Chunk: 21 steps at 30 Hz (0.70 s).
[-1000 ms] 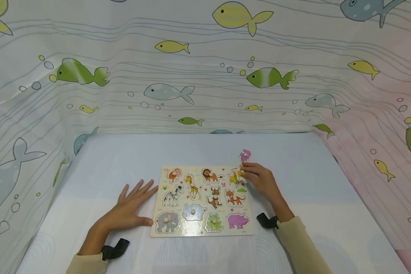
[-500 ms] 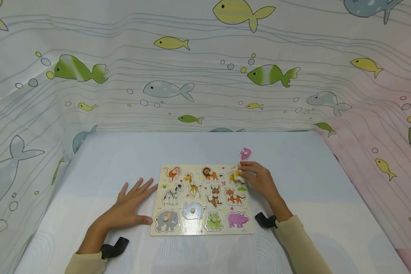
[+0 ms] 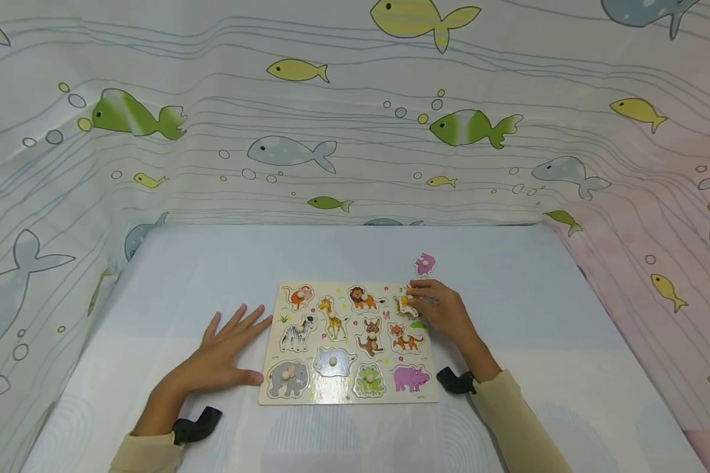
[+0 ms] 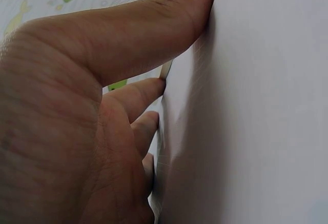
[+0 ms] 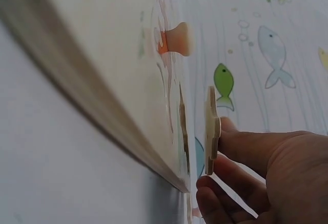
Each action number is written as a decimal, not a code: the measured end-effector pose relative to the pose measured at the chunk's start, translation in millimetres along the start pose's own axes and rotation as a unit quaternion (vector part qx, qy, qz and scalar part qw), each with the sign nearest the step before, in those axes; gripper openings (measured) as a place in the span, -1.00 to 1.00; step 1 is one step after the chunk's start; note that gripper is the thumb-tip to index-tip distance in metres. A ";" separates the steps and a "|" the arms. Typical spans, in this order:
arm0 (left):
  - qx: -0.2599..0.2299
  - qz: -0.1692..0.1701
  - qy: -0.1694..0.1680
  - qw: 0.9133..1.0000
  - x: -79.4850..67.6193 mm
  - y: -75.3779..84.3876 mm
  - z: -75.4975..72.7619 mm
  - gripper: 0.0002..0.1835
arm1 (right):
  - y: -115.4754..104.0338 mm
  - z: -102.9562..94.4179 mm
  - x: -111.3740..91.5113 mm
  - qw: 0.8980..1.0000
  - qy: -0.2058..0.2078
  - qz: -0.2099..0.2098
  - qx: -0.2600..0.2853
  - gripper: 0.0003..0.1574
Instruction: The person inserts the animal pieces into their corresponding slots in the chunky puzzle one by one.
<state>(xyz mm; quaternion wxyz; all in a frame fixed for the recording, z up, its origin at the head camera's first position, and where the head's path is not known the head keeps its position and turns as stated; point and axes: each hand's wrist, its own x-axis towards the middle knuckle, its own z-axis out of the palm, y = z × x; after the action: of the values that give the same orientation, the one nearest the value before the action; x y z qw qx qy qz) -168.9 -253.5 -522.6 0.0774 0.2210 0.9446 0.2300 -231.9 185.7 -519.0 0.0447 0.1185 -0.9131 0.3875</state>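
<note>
A wooden animal peg puzzle board (image 3: 325, 292) lies on the table. Above its far right corner my right hand (image 3: 446, 312) pinches a small knobbed animal puzzle piece (image 3: 406, 303); its kind is partly covered by the fingers. From the right wrist, the held puzzle piece (image 5: 211, 131) shows edge-on, a little apart from the board. My left hand (image 3: 221, 358) rests spread on the table, fingertip and thumb at the board's left edge. Beyond the board lies a purple puzzle piece (image 3: 425, 263) with a knob. The purple hippo picture (image 3: 411, 379) at near right shows no knob.
Seated in the board are several knobbed pieces, among them an elephant (image 3: 288, 379), a frog (image 3: 369, 381) and a lion (image 3: 363, 299). A fish-patterned curtain (image 3: 355, 105) stands behind and beside the white table (image 3: 242, 256).
My right hand has shifted slightly left over the board's far right corner, and the pinched piece has turned and moved with it. My left hand stays at the board's edge.
</note>
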 end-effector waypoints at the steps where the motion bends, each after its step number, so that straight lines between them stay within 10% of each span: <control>1: 0.000 0.000 0.000 1.000 0.2 -0.1 0.0 0.14 | -0.1 0.2 0.1 1.000 0.000 0.002 0.000 -0.67; 21: 0.000 -0.011 -0.002 1.000 0.4 -0.3 0.7 0.15 | 3.4 3.0 0.5 1.000 -0.010 0.020 0.001 -0.72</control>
<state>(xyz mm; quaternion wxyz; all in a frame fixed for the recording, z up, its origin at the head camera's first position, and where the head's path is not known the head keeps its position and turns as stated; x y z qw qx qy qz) -169.2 -253.3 -523.3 0.0815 0.2114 0.9468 0.2286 -233.3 185.7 -523.4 0.0280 0.1036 -0.9154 0.3879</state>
